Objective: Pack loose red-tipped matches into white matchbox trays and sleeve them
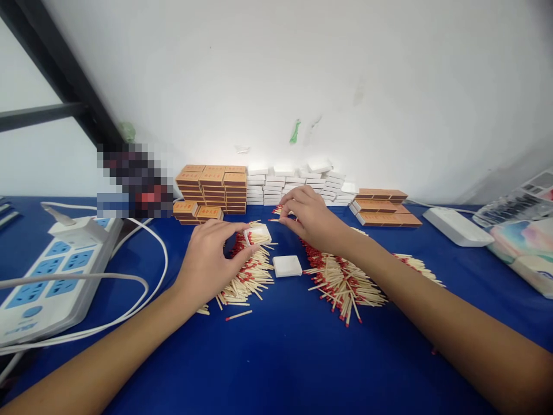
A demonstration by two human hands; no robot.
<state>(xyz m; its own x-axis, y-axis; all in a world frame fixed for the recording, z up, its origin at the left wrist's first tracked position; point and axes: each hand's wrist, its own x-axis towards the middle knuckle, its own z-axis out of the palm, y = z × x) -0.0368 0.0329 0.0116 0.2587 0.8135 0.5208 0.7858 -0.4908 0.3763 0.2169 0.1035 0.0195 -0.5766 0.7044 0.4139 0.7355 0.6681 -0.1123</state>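
My left hand [216, 251] grips a white matchbox tray [258, 234] between thumb and fingers, tilted over a heap of red-tipped matches [248, 276]. Some matches lie inside that tray. Further back, my right hand [306, 213] is closed in a pinch, and a match [273, 219] pokes out to the left of its fingertips. How many it holds is hidden. Behind these fingers are a few more red match heads [279, 209]. Between the two hands, a second white tray [287, 266] rests on the blue table. Under my right forearm spreads another match heap [345, 282].
Stacked orange matchbox sleeves [211, 187] stand by the wall, beside rows of white trays [285, 184] and more matchboxes [384, 210]. At left lies a power strip [56, 271] with looping white cables. A white adapter [458, 226] and a tissue pack [525, 248] sit at right.
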